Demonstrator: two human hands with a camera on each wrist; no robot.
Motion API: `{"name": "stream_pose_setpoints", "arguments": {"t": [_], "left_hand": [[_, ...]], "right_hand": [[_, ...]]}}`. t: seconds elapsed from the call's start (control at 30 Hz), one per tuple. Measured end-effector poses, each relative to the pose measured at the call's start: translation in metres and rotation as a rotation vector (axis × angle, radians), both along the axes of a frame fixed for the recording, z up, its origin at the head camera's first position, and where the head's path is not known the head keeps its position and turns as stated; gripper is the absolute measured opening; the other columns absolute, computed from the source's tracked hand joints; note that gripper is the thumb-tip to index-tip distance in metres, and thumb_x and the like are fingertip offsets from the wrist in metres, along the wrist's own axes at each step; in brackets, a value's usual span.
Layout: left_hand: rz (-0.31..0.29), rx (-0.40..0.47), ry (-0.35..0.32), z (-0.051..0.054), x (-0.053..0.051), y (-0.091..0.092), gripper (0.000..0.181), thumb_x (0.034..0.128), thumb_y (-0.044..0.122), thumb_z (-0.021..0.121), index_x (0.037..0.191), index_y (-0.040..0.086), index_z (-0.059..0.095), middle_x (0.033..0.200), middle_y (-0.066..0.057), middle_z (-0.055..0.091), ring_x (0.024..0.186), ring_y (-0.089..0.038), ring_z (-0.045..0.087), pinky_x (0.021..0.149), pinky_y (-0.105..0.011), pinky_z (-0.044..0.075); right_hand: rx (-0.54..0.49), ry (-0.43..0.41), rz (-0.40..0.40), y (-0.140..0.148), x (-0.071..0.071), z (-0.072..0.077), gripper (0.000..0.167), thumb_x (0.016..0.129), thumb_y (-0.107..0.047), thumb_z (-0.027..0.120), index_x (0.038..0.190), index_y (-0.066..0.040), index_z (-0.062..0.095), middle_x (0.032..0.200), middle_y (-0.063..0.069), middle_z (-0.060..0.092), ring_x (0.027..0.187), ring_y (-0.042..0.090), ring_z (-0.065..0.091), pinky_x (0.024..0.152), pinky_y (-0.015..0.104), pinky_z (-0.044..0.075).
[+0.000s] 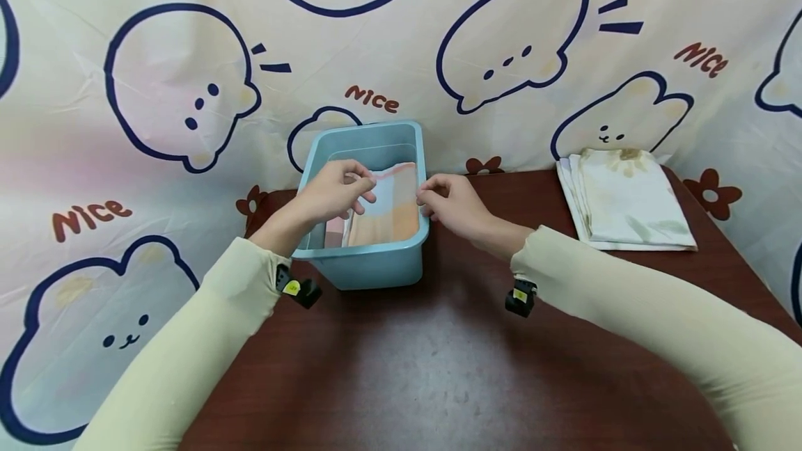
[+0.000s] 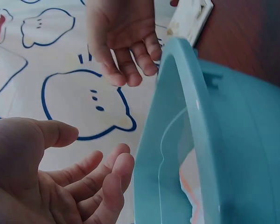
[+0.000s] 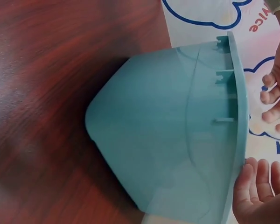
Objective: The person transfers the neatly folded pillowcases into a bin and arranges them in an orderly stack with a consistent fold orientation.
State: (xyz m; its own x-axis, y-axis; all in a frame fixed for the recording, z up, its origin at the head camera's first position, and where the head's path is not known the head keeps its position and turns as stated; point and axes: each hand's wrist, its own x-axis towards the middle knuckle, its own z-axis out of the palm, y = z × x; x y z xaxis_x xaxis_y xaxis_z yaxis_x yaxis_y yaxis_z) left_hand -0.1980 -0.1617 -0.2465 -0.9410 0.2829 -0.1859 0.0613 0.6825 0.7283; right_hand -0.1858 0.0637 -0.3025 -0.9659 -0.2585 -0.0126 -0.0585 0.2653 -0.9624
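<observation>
A light blue plastic bin [image 1: 376, 266] stands on the table, holding folded cloth [image 1: 401, 211] with peach, pale blue and pink areas. Over the bin's left part hovers my left hand [image 1: 335, 190], its fingers loosely bent around nothing. My right hand [image 1: 457, 204] is at the bin's right rim with relaxed, slightly bent fingers. In the right wrist view, the fingertips of that right hand [image 3: 261, 196] appear beside the rim; whether they touch it I cannot tell. The left wrist view shows my left hand [image 2: 74, 177] with nothing between thumb and fingers.
To the right, a folded white cloth [image 1: 633, 200] with a faint floral print lies near the back of the dark reddish-brown table [image 1: 432, 367]. Behind the table hangs a pale printed sheet [image 1: 376, 54] with cartoon outlines. Each wrist wears a small black camera.
</observation>
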Motion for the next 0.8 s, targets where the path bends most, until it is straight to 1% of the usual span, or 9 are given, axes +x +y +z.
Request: {"name": "stream_pose_setpoints", "arguments": {"t": [0.1, 0.23, 0.3, 0.4, 0.47, 0.53, 0.7, 0.8], "left_hand": [[-0.013, 0.009, 0.001, 0.001, 0.006, 0.005, 0.028, 0.1063, 0.027, 0.050, 0.122, 0.004, 0.057, 0.105, -0.015, 0.073, 0.070, -0.014, 0.065, 0.058, -0.026, 0.052], [-0.036, 0.026, 0.003, 0.001, 0.014, 0.012, 0.027, 0.1060, 0.027, 0.051, 0.121, 0.005, 0.057, 0.103, -0.014, 0.074, 0.069, -0.014, 0.066, 0.059, -0.027, 0.052], [-0.047, 0.038, 0.005, 0.001, 0.017, 0.015, 0.025, 0.1058, 0.026, 0.051, 0.119, 0.005, 0.057, 0.101, -0.014, 0.074, 0.069, -0.015, 0.066, 0.058, -0.028, 0.052], [-0.063, 0.058, 0.001, 0.000, 0.022, 0.020, 0.023, 0.1055, 0.025, 0.052, 0.118, 0.006, 0.057, 0.098, -0.012, 0.074, 0.068, -0.015, 0.066, 0.058, -0.028, 0.051], [-0.069, 0.071, -0.002, -0.001, 0.024, 0.024, 0.022, 0.1051, 0.024, 0.052, 0.117, 0.006, 0.057, 0.097, -0.012, 0.074, 0.068, -0.015, 0.065, 0.058, -0.029, 0.051], [-0.077, 0.083, -0.002, -0.002, 0.025, 0.027, 0.021, 0.1049, 0.023, 0.052, 0.116, 0.006, 0.058, 0.096, -0.011, 0.074, 0.068, -0.016, 0.066, 0.057, -0.028, 0.051], [-0.116, 0.109, 0.012, -0.006, 0.027, 0.033, 0.020, 0.1047, 0.020, 0.053, 0.113, 0.003, 0.059, 0.097, -0.015, 0.075, 0.071, -0.024, 0.068, 0.055, -0.026, 0.051], [-0.140, 0.121, -0.002, -0.008, 0.028, 0.035, 0.022, 0.1051, 0.020, 0.052, 0.115, 0.002, 0.059, 0.099, -0.017, 0.075, 0.072, -0.024, 0.069, 0.056, -0.027, 0.052]], "right_hand": [[-0.019, 0.008, -0.033, 0.008, 0.000, -0.004, 0.025, 0.105, -0.016, 0.050, 0.113, 0.003, 0.065, 0.111, 0.021, 0.067, 0.086, 0.022, 0.066, 0.076, 0.026, 0.056], [-0.016, 0.007, -0.056, 0.019, 0.001, -0.007, 0.024, 0.105, -0.017, 0.050, 0.112, 0.001, 0.064, 0.109, 0.020, 0.067, 0.087, 0.024, 0.067, 0.083, 0.034, 0.058], [-0.012, 0.001, -0.060, 0.022, 0.003, -0.007, 0.023, 0.106, -0.017, 0.050, 0.112, 0.000, 0.064, 0.109, 0.020, 0.067, 0.088, 0.024, 0.067, 0.084, 0.036, 0.058], [-0.011, -0.016, -0.064, 0.027, 0.006, -0.008, 0.022, 0.106, -0.017, 0.051, 0.112, 0.000, 0.063, 0.111, 0.021, 0.066, 0.087, 0.021, 0.068, 0.081, 0.032, 0.057], [-0.014, -0.028, -0.063, 0.030, 0.007, -0.011, 0.022, 0.106, -0.017, 0.051, 0.112, 0.000, 0.063, 0.110, 0.020, 0.066, 0.085, 0.017, 0.067, 0.079, 0.028, 0.056], [-0.012, -0.037, -0.062, 0.032, 0.007, -0.013, 0.022, 0.105, -0.017, 0.051, 0.112, 0.000, 0.063, 0.107, 0.016, 0.066, 0.084, 0.015, 0.067, 0.079, 0.027, 0.056], [-0.007, -0.064, -0.066, 0.040, 0.009, -0.014, 0.023, 0.105, -0.019, 0.052, 0.113, -0.001, 0.063, 0.102, 0.010, 0.066, 0.083, 0.013, 0.066, 0.077, 0.024, 0.055], [-0.005, -0.098, -0.063, 0.045, 0.013, -0.014, 0.024, 0.105, -0.020, 0.051, 0.114, -0.001, 0.063, 0.103, 0.010, 0.067, 0.083, 0.012, 0.067, 0.077, 0.024, 0.056]]}}
